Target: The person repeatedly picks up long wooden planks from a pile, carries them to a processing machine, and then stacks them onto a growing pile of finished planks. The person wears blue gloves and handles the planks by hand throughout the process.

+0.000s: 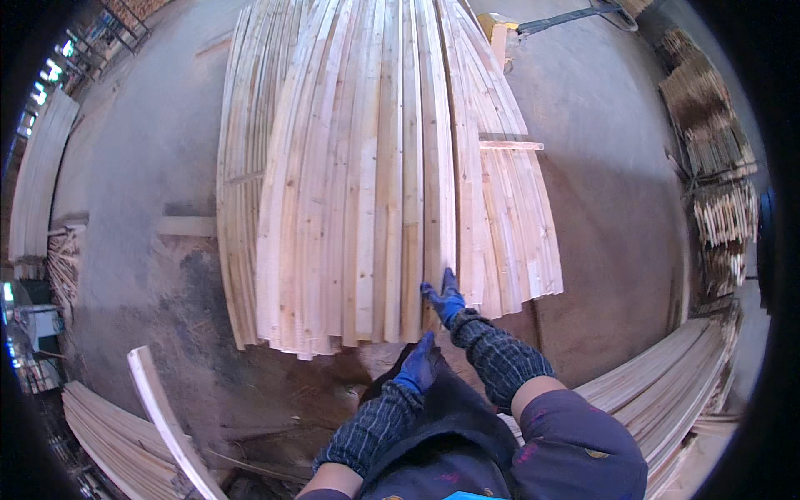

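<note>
A wide stack of long pale wooden boards (337, 187) lies lengthwise before me, their near ends slightly uneven. My right hand (446, 301), in a blue glove, reaches over the near end of the stack. Its fingers are spread along the edge of a narrow board (445, 206), and whether they press on it I cannot tell. Lower and closer to my body, my left hand (420, 367), also blue-gloved, is just short of the board ends. Its palm side is hidden, so a grip cannot be made out. Dark knitted sleeve covers wrap both forearms.
A short crosswise wooden strip (511, 145) sticks out from the stack's right side. More boards lie at lower right (656, 375) and lower left (119, 437), where a single board (165, 419) slants up. A handled metal implement (562, 22) stands beyond. Stacked timber (719, 150) lines the right.
</note>
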The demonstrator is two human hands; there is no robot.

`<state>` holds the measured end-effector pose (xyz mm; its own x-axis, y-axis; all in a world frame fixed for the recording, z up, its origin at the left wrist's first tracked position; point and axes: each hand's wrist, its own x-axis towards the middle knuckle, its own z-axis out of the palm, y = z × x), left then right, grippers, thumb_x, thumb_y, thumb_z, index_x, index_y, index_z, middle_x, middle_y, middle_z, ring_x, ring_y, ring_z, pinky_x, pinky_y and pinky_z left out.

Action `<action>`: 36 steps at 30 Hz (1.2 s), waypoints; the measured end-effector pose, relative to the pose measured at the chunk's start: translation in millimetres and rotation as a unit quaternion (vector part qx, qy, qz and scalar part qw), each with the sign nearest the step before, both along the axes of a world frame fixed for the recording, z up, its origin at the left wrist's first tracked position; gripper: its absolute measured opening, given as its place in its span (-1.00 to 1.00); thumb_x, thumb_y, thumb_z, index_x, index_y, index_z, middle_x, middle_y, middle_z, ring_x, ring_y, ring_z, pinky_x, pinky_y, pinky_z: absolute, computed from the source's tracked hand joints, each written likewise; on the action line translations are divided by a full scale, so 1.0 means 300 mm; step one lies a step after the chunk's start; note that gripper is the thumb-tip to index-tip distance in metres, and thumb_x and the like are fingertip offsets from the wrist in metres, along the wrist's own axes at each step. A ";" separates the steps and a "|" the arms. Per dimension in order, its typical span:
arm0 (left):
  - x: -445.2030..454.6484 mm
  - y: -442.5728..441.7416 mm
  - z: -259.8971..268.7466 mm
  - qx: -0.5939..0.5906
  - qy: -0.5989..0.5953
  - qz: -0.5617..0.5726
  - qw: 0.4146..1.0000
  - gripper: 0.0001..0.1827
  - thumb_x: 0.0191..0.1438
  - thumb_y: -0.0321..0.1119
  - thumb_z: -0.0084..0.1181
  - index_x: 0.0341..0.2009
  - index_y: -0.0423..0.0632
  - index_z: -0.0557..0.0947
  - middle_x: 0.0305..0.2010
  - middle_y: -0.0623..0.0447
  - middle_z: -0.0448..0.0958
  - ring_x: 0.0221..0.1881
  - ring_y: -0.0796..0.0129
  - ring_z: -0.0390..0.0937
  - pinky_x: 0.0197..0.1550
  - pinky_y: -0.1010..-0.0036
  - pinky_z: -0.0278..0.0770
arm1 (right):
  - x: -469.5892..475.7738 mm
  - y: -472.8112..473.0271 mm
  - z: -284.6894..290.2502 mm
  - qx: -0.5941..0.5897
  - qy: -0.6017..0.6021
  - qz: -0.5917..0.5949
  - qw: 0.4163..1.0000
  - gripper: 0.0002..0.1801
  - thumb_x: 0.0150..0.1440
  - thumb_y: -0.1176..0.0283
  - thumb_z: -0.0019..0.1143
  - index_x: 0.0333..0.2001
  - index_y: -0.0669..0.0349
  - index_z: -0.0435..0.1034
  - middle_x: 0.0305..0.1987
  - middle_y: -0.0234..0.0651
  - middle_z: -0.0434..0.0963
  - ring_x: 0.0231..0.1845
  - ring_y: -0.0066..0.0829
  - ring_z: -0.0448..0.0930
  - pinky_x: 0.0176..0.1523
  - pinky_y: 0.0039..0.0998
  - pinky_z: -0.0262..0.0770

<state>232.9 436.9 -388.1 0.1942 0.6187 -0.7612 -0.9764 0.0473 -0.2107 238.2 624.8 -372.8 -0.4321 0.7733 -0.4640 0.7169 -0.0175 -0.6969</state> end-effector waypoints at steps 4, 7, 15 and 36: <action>0.033 0.189 -0.010 -0.103 -0.036 0.134 0.985 -0.48 0.09 -0.04 0.32 0.12 0.18 0.50 0.02 0.12 0.53 0.00 0.25 0.50 -0.02 0.31 0.56 | 0.003 0.028 0.028 -0.049 -0.019 -0.003 0.999 0.17 0.04 -0.17 0.25 0.42 0.40 -0.13 0.48 0.10 0.03 0.50 -0.05 0.09 0.49 -0.31 0.03; 0.027 0.261 0.040 -0.149 -0.010 0.176 0.973 -0.49 0.11 -0.05 0.30 0.14 0.16 0.50 0.08 0.08 0.54 0.04 0.22 0.51 -0.01 0.27 0.61 | 0.055 0.062 -0.030 -0.064 0.037 -0.017 0.997 0.17 0.03 -0.11 0.31 0.42 0.40 -0.12 0.46 0.10 0.09 0.47 -0.06 0.15 0.47 -0.31 0.10; 0.082 0.324 0.127 -0.114 -0.040 0.090 0.989 -0.59 0.26 -0.11 0.09 0.13 0.00 0.51 0.09 -0.02 0.54 0.05 0.16 0.53 0.07 0.25 0.59 | 0.047 0.055 0.118 -0.150 0.100 -0.130 0.975 -0.19 0.13 0.12 0.31 0.32 0.29 0.14 0.12 -0.10 0.51 0.09 -0.27 0.51 0.12 -0.34 0.46; -0.097 0.372 0.191 0.048 0.607 -0.339 0.718 -0.21 0.13 0.20 0.10 0.18 -0.24 0.42 0.10 -0.35 0.51 0.12 -0.19 0.49 0.13 0.14 0.43 | 0.138 0.113 0.225 -0.272 0.104 -0.082 0.953 -0.50 0.24 -0.03 0.08 -0.06 0.22 0.43 -0.34 -0.38 0.54 -0.42 -0.46 0.49 -0.30 -0.40 0.49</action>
<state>203.9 548.5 -330.6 -0.2948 0.7559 -0.5846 -0.1850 0.5551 0.8110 279.5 658.8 -305.2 -0.4536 0.5075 -0.7326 0.5205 -0.5164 -0.6800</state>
